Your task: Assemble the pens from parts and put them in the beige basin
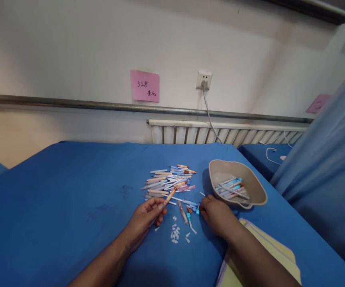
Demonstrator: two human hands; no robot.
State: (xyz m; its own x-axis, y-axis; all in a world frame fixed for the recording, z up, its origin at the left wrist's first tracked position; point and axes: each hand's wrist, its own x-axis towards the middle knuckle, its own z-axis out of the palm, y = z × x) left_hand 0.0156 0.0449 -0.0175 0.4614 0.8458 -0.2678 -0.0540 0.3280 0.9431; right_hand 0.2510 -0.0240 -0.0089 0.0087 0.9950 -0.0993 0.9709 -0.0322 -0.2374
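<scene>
My left hand is closed round a thin tube with an orange end, held pointing up and to the right above the blue surface. My right hand rests knuckles-up on the blue surface, fingers curled near small blue and orange capped pieces; what it holds, if anything, is hidden. A heap of several thin tubes with orange and blue ends lies just beyond both hands. Small white caps lie scattered between my hands.
A beige kidney-shaped dish with several tubes in it stands right of the heap. The blue-covered table fills the view. A yellow cloth lies under my right forearm. A blue curtain hangs at right; radiator, socket and pink note behind.
</scene>
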